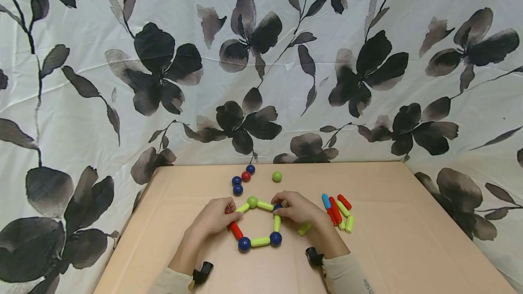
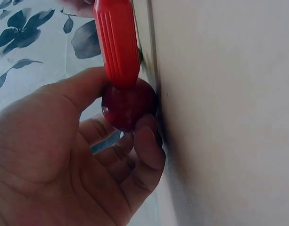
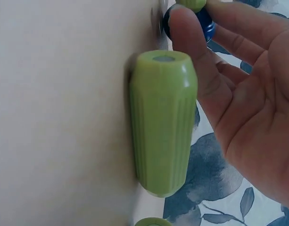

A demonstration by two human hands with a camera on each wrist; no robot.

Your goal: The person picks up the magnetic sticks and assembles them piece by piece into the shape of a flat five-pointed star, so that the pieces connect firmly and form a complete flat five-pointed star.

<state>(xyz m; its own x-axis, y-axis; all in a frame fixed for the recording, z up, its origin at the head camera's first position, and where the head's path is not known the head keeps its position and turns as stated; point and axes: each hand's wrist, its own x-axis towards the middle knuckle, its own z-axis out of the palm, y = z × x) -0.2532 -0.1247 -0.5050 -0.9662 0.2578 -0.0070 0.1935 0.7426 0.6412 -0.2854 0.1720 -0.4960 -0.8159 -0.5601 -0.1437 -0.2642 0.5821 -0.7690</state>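
Observation:
A ring of magnetic sticks and balls lies on the table between the hands. My left hand (image 1: 214, 216) holds a red ball (image 2: 127, 104) at the ring's left corner, thumb and fingertips around it; a red stick (image 1: 235, 230) joins it. At the upper right corner my right hand (image 1: 301, 208) pinches a blue ball (image 3: 206, 24), mostly hidden behind the thumb. A green ball (image 1: 252, 202) forms the top corner, and blue balls (image 1: 244, 244) the lower two. Green sticks (image 1: 260, 242) make up the other sides. One loose green stick (image 3: 163, 122) lies beside the right wrist.
Right of the right hand lies a group of red sticks (image 1: 335, 210), green sticks (image 1: 349, 224) and a blue stick (image 1: 326, 201). Behind the ring are loose blue balls (image 1: 238, 189), a red ball (image 1: 246, 176) and a green ball (image 1: 277, 176). A floral cloth (image 1: 294, 103) hangs beyond the table (image 1: 392, 257).

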